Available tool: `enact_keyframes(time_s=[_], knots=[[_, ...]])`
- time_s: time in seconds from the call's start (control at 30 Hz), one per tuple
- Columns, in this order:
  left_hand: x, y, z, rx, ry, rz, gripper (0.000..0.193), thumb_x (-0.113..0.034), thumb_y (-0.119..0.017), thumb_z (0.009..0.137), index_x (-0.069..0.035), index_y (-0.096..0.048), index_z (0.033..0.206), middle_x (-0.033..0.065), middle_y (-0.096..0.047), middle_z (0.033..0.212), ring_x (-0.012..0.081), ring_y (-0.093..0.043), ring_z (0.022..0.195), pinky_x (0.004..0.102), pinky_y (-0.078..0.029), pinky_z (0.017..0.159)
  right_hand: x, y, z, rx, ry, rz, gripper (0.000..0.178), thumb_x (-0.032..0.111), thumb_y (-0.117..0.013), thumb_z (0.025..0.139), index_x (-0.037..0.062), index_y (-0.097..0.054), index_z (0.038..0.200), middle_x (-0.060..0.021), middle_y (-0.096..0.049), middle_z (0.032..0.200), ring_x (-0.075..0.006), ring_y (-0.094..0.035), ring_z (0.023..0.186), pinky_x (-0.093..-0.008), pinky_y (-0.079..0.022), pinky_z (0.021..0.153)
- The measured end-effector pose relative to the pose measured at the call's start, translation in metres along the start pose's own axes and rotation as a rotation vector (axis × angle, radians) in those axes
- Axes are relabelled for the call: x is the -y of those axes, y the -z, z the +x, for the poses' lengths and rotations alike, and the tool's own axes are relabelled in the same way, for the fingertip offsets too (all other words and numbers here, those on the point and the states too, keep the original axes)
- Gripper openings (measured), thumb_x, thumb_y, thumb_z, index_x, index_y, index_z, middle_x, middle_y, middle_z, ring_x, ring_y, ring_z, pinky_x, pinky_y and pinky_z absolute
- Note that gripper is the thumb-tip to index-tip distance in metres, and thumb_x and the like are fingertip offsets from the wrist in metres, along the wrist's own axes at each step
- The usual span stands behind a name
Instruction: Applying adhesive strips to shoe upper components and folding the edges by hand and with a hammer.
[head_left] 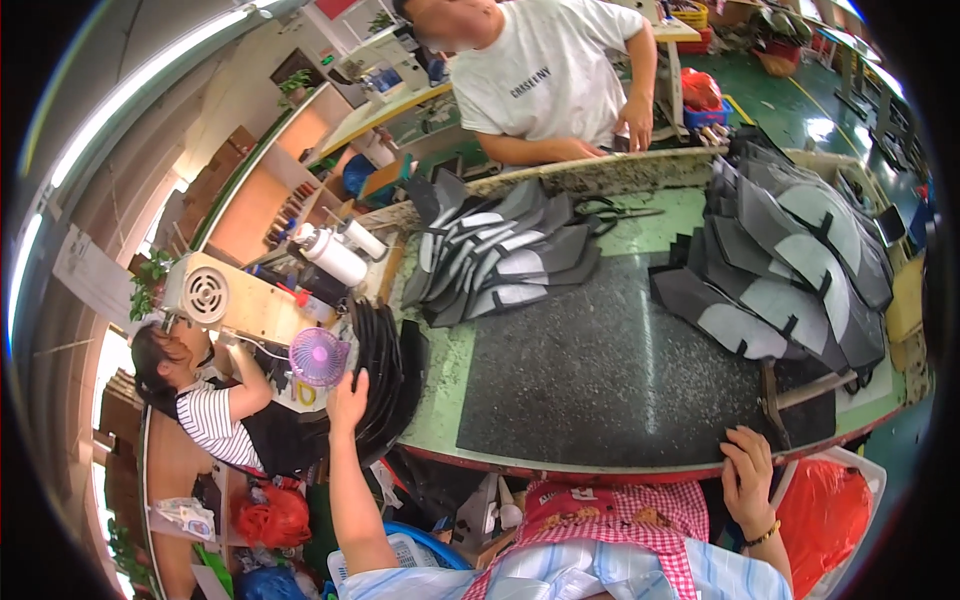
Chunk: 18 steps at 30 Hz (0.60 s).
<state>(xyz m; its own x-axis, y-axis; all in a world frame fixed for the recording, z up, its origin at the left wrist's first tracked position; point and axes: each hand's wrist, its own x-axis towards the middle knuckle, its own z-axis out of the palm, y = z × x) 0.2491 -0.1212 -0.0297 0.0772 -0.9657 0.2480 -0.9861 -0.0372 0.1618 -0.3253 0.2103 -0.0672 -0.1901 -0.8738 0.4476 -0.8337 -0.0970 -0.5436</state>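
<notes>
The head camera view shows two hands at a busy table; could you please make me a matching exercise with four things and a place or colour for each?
Column one:
1. wearer's left hand
2. wearer's right hand
3. small fan
4. scissors

Column two:
A. purple
B. between the left pile and right pile of dark pieces
C. by the dark curved strips
D. at the near edge of the table

Pairs: 1-C, 2-D, 3-A, 4-B.
</notes>
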Motion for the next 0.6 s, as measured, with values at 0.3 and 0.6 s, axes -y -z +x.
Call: enact_keyframes(time_s=[0.3,0.6], knots=[[0.096,-0.034,0.072,-0.341,-0.373,0.050,0.042,-0.024,-0.062,0.097,-0.001,-0.058,0.131,0.0199,-0.066,0.117,0.0340,-0.063,0.105,0.0400,-0.049,0.091,-0.048,0.079,-0.083,-0.291,-0.276,-0.253,0.017,-0.004,-0.063,0.079,0.0020,-0.067,0.095,-0.0127,-0.066,0.096,-0.0308,-0.065,0.089,-0.0410,-0.054,0.078],[-0.215,-0.078,-0.008,0.021,-0.652,-0.273,0.037,-0.019,-0.059,0.098,-0.001,-0.058,0.130,0.0200,-0.067,0.114,0.0319,-0.064,0.106,0.0403,-0.048,0.091,-0.120,0.143,-0.236,-0.189,-1.219,-0.113,0.027,-0.004,-0.052,0.080,-0.0007,-0.072,0.097,-0.0101,-0.073,0.088,-0.0153,-0.070,0.078,-0.0274,-0.056,0.068]])
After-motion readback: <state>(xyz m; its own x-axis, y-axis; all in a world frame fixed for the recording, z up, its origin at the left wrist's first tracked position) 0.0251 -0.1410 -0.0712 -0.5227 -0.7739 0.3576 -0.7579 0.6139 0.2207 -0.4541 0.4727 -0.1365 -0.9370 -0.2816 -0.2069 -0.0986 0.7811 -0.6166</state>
